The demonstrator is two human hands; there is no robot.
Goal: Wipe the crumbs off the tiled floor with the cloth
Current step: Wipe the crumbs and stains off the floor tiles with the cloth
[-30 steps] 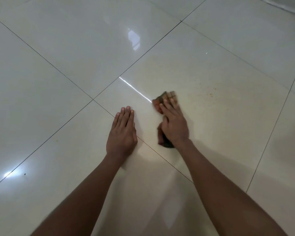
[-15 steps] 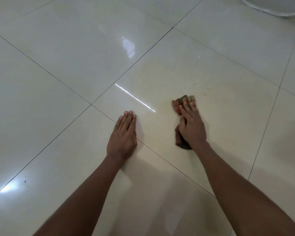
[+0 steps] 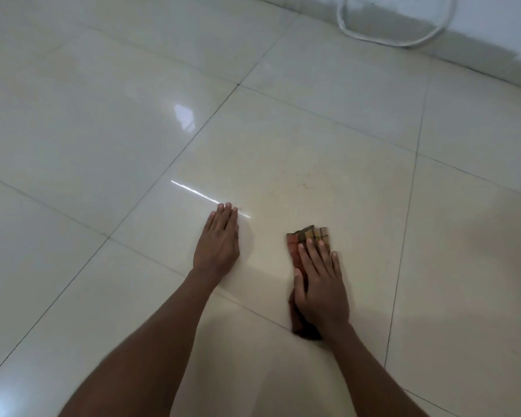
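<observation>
A folded checked cloth (image 3: pixel 309 236) in red, brown and yellow lies flat on the glossy cream tiled floor (image 3: pixel 283 139). My right hand (image 3: pixel 321 284) presses down on it with straight fingers; the cloth's far end shows past my fingertips and a dark part shows at my wrist. My left hand (image 3: pixel 218 240) rests flat on the tile to the left of the cloth, fingers straight and together. A faint scatter of small brownish crumbs (image 3: pixel 306 183) lies on the tile beyond the cloth.
A white cable (image 3: pixel 373 37) loops on the floor by the grey-and-white wall (image 3: pixel 494 34) at the far right. Dark grout lines cross the floor. Bright light reflections sit on the tiles left of my hands.
My right hand has slid the cloth rightward over the tile. The view has tilted up, so both hands sit lower in the frame and the wall and cable have come into sight.
</observation>
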